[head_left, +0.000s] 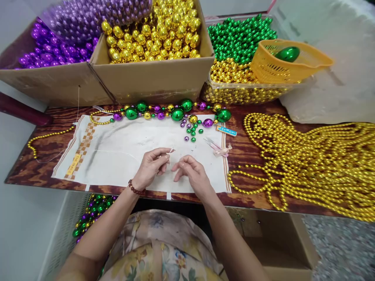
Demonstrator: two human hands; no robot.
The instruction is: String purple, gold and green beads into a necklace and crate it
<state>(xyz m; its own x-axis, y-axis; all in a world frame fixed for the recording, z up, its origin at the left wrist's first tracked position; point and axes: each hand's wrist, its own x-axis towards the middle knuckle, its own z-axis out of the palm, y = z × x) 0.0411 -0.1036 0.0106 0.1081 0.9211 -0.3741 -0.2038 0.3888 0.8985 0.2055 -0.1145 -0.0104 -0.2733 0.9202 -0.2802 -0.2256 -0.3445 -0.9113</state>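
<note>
My left hand (154,164), with a brown bead bracelet at its wrist, is closed in a pinch on a thin white thread (170,150) above the white cloth (117,136). My right hand (193,171) is just right of it, fingers loosely curled and apart, with nothing visible in them. Beyond my hands lies a strand of green, purple and gold beads (177,114) along the cloth's far edge. Loose small green and purple beads (193,130) sit near its right end. Pink-handled scissors (218,149) lie to the right of my right hand.
Cardboard boxes of purple beads (58,47) and gold beads (158,39) stand behind the cloth. A clear bin (246,93) of beads carries an orange basket (290,64). Gold bead strands (307,168) cover the table's right side. A blue packet (226,130) lies near the scissors.
</note>
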